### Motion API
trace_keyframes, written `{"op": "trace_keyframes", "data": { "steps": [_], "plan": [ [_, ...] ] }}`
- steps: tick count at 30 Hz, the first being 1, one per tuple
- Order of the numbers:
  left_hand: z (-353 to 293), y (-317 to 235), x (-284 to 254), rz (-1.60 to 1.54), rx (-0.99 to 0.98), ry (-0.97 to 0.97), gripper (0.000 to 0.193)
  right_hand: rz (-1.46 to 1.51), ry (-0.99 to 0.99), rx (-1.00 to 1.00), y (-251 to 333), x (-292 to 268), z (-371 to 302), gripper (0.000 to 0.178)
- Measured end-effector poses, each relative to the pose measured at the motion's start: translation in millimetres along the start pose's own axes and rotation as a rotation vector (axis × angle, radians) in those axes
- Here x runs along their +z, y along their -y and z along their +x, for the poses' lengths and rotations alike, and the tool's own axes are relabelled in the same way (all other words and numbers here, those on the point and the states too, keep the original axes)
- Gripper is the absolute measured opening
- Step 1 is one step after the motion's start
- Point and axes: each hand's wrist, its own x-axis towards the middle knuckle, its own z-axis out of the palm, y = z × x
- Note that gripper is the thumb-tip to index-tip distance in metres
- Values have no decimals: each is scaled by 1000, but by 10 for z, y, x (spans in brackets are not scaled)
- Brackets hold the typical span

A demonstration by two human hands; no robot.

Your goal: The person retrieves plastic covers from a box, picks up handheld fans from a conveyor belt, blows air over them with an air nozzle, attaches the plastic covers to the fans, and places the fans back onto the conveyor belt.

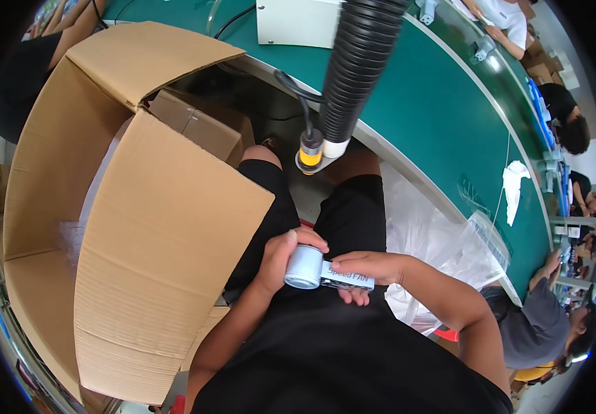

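A small light-blue handheld fan lies across my lap, its round cylindrical head to the left and its flat printed handle to the right. My left hand is closed around the head, thumb and fingers over its top. The handle is gripped by my right hand, with the thumb side on top and fingertips showing below it. The underside of the fan is hidden.
On my left stands a large open cardboard box with flaps spread. A black corrugated hose with a yellow-ringed sensor hangs ahead. Beyond runs a green workbench; clear plastic bags hang at right. Co-workers sit farther off.
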Motion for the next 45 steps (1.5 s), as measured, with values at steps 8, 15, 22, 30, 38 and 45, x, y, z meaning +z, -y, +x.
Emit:
{"op": "trace_keyframes", "data": {
  "steps": [8,15,22,30,38,45],
  "plan": [
    [33,312,127,-347,-574,-229,67,-1392,-802,-428,-207,332,-148,58],
    [68,300,201,-127,-375,-117,73,-1199,-673,-342,-262,291,-111,47],
    [110,405,26,-479,-626,-91,70,-1216,-517,-158,-1,274,77,50],
    [-4,672,-235,-409,-558,-111,47,-1301,-490,-27,265,380,365,41],
    [-73,754,-266,-488,-476,-236,44,-1365,-515,-18,286,418,482,43],
    [-133,897,-320,-412,-361,-199,54,-1325,-331,-44,527,242,472,40]
  ]
}}
